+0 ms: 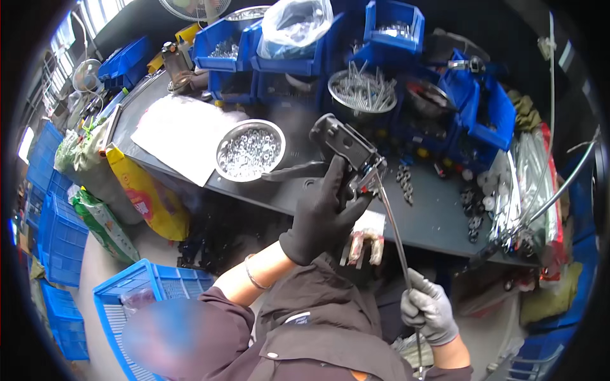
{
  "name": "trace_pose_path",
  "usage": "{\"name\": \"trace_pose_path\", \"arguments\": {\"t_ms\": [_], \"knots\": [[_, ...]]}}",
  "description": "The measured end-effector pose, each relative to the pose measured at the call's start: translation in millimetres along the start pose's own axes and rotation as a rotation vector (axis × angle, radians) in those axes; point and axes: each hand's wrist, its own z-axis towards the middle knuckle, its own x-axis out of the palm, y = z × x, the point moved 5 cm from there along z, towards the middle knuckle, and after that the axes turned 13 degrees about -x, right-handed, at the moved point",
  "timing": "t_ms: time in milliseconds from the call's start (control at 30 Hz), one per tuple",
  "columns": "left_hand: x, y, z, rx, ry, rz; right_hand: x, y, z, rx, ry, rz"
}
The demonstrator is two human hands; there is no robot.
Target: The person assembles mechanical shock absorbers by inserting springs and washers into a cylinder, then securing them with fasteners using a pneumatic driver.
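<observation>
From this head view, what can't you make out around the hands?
- Black lever part: its lower end, covered by the left hand.
- Thin rod: its bottom end, hidden behind the right hand and the lower edge.
- Bowl of small metal parts: pieces too small to identify.

A lever assembly (346, 147) is held up over the near edge of the workbench (438, 219) by the left hand (323, 216). From it a cable (395, 232) runs down and to the right into the right hand (429, 309), nearer than the bench. On the bench, a bowl of nuts (250, 150) is set left of the assembly, with a sheet (181, 134) further left. A bowl of bolts (362, 90) lies farther back, before a row of bins (286, 57). A crate (136, 282) stands on the floor, near left.
</observation>
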Motion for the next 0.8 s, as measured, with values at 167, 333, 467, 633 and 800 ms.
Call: {"name": "trace_pose_path", "arguments": {"t_ms": [167, 333, 467, 633, 800], "knots": [[-4, -20, 18, 0.131, -0.024, -0.017, -12, 37, 7, -0.838, 0.020, -1.107], [-14, -23, 30, 0.278, -0.009, 0.036, -4, 66, 0, -0.886, 0.049, -1.298], [-13, -28, 44, 0.209, 0.152, 0.044, -6, 37, 0, -0.120, 0.059, -0.119], [-12, -36, 52, 0.272, 0.109, -0.191, 17, 16, 4, -0.038, 0.250, 0.268], [-24, -51, 59, 0.292, 0.086, 0.057, 24, 75, 4, -1.215, -0.186, -1.609]]}}
